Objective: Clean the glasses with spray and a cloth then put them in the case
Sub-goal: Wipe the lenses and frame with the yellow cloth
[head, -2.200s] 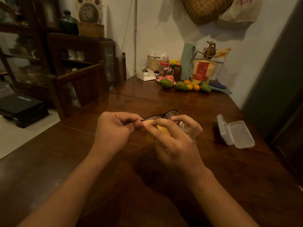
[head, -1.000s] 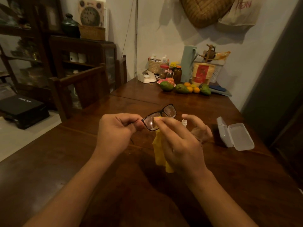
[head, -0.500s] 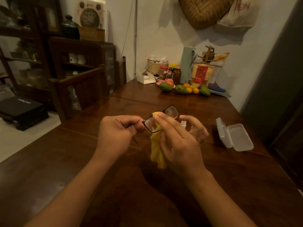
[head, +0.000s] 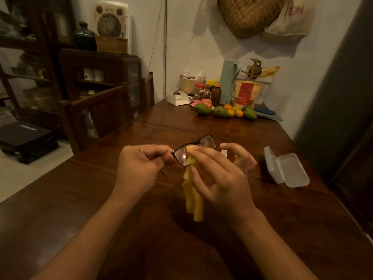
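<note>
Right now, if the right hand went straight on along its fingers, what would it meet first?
The right hand meets the yellow cloth it holds against the glasses lens at once; beyond, depth is unclear.

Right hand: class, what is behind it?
Only the white top of a small spray bottle shows past the right hand. The hand covers most of its body, so its base cannot be seen.

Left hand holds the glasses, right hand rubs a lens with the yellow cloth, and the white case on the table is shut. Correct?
No: the head view shows the case open. Otherwise right: left hand holds the glasses, right hand rubs a lens with the cloth.
</note>
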